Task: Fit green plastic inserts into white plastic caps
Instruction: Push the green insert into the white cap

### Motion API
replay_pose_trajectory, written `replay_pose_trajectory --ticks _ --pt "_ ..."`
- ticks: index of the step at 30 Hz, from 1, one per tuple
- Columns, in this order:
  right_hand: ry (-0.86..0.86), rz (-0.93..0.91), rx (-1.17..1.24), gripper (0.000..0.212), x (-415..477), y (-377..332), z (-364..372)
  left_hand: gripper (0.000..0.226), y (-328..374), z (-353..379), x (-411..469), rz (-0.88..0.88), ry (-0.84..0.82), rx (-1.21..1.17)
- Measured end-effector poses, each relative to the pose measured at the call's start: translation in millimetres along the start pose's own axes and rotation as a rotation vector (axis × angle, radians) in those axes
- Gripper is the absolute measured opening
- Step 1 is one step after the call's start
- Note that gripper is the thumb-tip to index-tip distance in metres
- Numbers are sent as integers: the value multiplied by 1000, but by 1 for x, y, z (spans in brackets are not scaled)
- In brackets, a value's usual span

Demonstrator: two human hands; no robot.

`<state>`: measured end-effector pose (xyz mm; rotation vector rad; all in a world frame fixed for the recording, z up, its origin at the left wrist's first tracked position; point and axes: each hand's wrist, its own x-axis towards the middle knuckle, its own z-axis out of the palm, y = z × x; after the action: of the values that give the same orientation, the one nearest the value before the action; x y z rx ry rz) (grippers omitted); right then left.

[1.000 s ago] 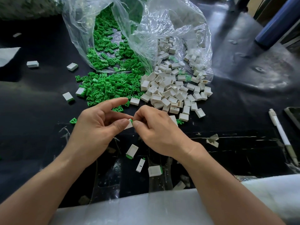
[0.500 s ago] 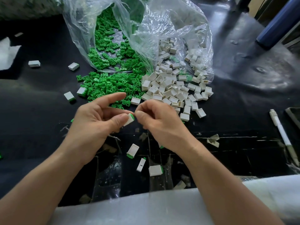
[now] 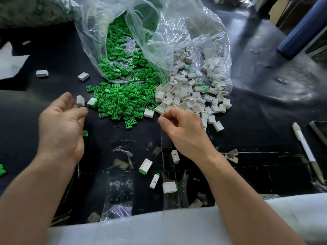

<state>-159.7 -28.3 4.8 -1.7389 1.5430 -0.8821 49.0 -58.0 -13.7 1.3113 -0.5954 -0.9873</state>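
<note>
Cap gone from left hand (image 3: 62,128), fingers loose, empty; right hand (image 3: 184,133) drawn apart, fingers curled, empty.

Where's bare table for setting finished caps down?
Free: the strip between the left hand and right hand below the green inserts; the stretch between the white caps and pen. Crowded: by the bag, and front centre among finished caps.

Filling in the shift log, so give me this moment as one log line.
left hand open, white cap by its fingers | right hand curled, nothing seen held, beside cap pile | assembled caps lying in foreground
</note>
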Motion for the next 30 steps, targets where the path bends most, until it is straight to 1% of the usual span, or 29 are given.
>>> replay_pose_trajectory --ticks 2,5,7,9,11,13,17,19,21,24,27,30 --pt "2 -4 -11 18 1 1 0 54 -4 3 -2 58 -28 125" --pt "13 -16 -58 13 2 1 1 43 -5 5 -12 255 -88 420" --pt "38 -35 -101 9 3 1 1 36 -4 8 -22 388 -159 600" --pt "55 -63 -162 12 5 0 3 29 -5 12 -31 534 -249 768" --pt "66 -115 -282 20 9 -1 7 26 -8 17 -39 647 -337 884" --pt "54 -188 -387 29 13 -2 12 26 -9 19 -45 671 -404 950" --pt "-84 -244 -553 47 18 0 23 30 -10 19 -48 639 -458 1028" --pt "-100 -240 -588 45 18 3 25 31 -10 20 -48 612 -477 1050" --pt "-61 -242 -582 37 17 3 25 31 -9 21 -49 592 -493 1056" --pt "-24 -241 -503 32 17 2 26 30 -7 21 -50 585 -508 1055" --pt "18 -211 -305 30 14 0 21 26 -7 20 -50 602 -520 1050" --pt "29 -177 -148 24 8 0 16 24 -9 20 -49 650 -482 1002"
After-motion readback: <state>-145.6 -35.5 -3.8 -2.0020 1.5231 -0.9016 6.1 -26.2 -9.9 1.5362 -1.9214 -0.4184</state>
